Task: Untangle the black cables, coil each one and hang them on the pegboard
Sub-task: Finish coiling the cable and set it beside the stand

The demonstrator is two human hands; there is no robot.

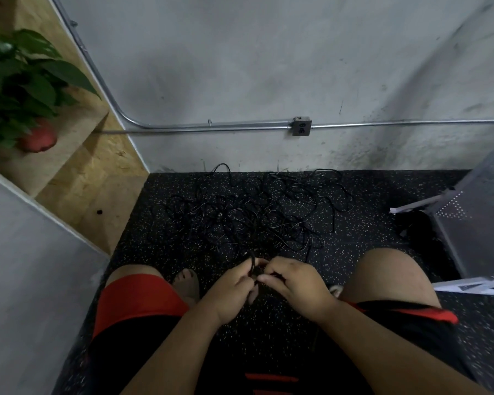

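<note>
Person sitting on speckled floor [362, 238], knees apart. Left hand [231, 289] pinching a cable strand [251, 263], right hand [294, 283] touching it, fingers curling on the same strand. Strand running up into the black cables [254, 215], which are lying tangled on the floor ahead, near the wall below the outlet [301, 127]. Pegboard [479, 212] leaning at right, well apart from the pile

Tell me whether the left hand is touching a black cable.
Touching. The head view shows the left hand pinching a black cable between its fingers.
</note>
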